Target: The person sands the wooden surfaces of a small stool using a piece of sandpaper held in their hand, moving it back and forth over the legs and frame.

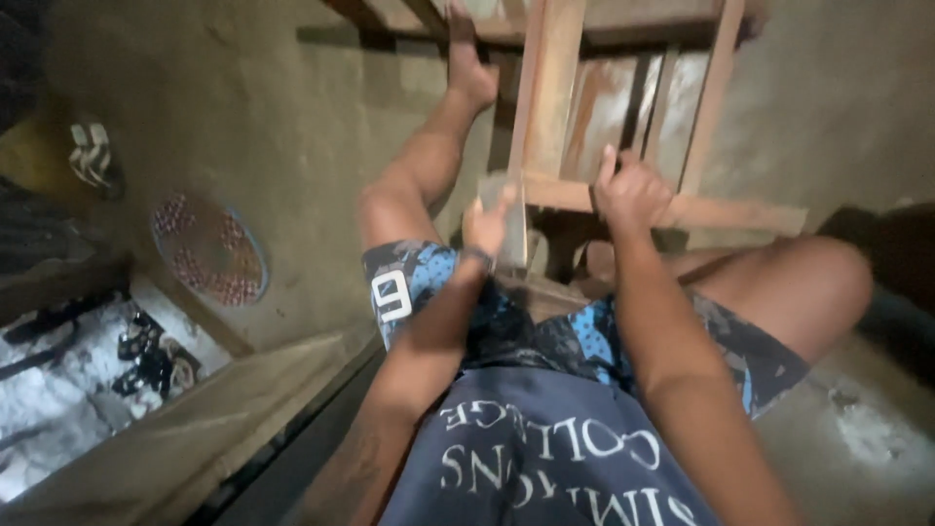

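I sit on a concrete floor with a wooden frame [550, 107] of rails and legs lying between my knees. My right hand [631, 190] grips the lower cross rail [721, 209] of the frame. Just left of an upright leg, my left hand [487, 224] presses a small greyish pad [499, 187], perhaps sandpaper, against the wood. The left hand is blurred. My left leg stretches forward, its foot [469, 68] resting by the frame's far end.
A round patterned mat [209, 248] lies on the floor at left. Sandals [151, 360] sit near a doorway step at lower left, and a striped cloth [93, 151] lies farther back. A wooden board [195, 429] runs along my left side.
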